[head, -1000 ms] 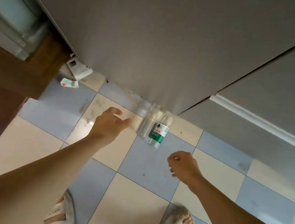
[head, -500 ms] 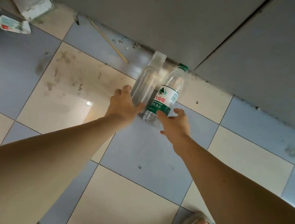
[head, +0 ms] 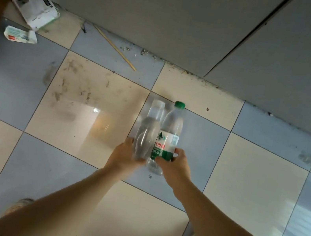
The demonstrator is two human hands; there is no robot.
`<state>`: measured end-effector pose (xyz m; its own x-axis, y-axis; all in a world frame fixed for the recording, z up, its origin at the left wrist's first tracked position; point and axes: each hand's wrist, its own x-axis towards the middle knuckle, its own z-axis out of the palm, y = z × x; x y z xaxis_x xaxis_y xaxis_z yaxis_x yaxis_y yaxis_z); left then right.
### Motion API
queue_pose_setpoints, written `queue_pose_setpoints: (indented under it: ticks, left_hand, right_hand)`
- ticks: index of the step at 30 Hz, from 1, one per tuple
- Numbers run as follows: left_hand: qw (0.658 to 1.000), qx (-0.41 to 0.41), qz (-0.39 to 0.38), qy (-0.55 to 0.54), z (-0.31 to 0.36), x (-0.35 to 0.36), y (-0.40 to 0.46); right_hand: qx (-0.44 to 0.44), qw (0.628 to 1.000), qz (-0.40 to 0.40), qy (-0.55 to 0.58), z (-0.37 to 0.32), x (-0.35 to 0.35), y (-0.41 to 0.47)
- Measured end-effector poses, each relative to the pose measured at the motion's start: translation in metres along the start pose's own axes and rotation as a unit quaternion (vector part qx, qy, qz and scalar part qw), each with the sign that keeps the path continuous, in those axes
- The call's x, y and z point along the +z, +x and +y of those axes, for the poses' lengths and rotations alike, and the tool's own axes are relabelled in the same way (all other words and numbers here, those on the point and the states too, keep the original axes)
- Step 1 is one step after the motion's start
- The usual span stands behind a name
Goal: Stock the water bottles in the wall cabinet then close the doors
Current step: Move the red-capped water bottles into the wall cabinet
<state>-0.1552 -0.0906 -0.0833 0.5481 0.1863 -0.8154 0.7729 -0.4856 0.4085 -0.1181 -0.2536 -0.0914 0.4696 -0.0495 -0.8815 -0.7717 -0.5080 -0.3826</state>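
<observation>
The left hand (head: 124,157) grips a clear unlabelled plastic bottle (head: 147,133); the right hand (head: 175,166) grips a green-capped, green-labelled plastic water bottle (head: 168,139). Both bottles touch side by side above the blue-and-cream tiled floor (head: 82,105), near the grey wall (head: 148,12).

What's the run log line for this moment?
phase: pickup | left hand: grips clear bottle | right hand: grips green-cap bottle | cabinet: out of view
</observation>
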Motion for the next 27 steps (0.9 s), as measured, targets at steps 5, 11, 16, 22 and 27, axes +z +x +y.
queue_pose_setpoints:
  ticks: [5,11,16,22,27]
  left_hand:
    - [1.000,0.004,-0.012,-0.005,-0.032,0.024,-0.022]
    - [0.995,0.072,0.050,-0.053,-0.019,0.013,-0.005]
    - [0.989,0.089,0.049,-0.111,0.017,-0.003,0.024]
    - [0.980,0.084,0.037,-0.175,0.021,0.004,0.031]
    - [0.976,0.090,0.085,-0.180,0.029,-0.004,0.026]
  right_hand:
    - [0.005,0.999,-0.021,-0.030,0.025,-0.001,-0.013]
    - [-0.067,0.996,0.035,-0.043,-0.003,-0.010,0.001]
    - [-0.098,0.992,0.066,-0.051,-0.035,-0.013,0.028]
    - [-0.089,0.995,0.040,-0.034,-0.033,-0.010,0.042]
    - [-0.081,0.996,0.025,-0.009,-0.042,-0.017,0.032]
